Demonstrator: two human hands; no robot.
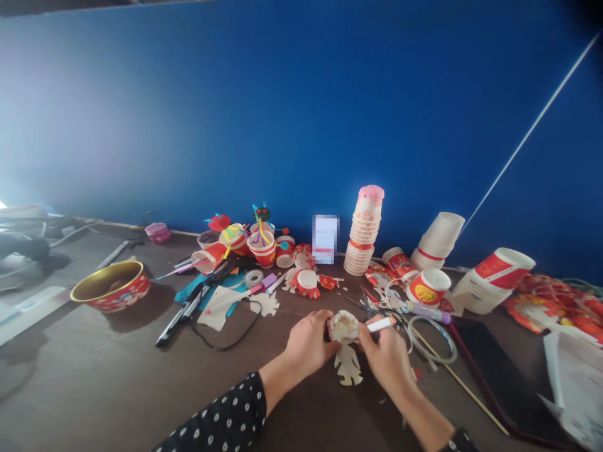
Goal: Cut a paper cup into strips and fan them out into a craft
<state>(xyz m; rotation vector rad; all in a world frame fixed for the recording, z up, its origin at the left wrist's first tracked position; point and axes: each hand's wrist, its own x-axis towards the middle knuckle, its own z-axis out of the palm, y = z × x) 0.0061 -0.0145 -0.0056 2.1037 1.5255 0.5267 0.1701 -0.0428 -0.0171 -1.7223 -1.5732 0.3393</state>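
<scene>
A cut-up paper cup is in front of me, its pale inner side facing up. Its upper part is a round shape with a notched rim, and a figure-like flap with small legs hangs below. My left hand is closed on the left edge of the round part. On the other side, my right hand pinches the right edge with thumb and finger. A white marker with an orange end also rests in my right hand, pointing right. Some of the fingertips are hidden behind the paper.
Stacked paper cups stand by the blue wall. A red bowl with a gold inside is at left, near a black glue gun. Right of my hands lie a tape roll, a wooden stick and a dark tablet.
</scene>
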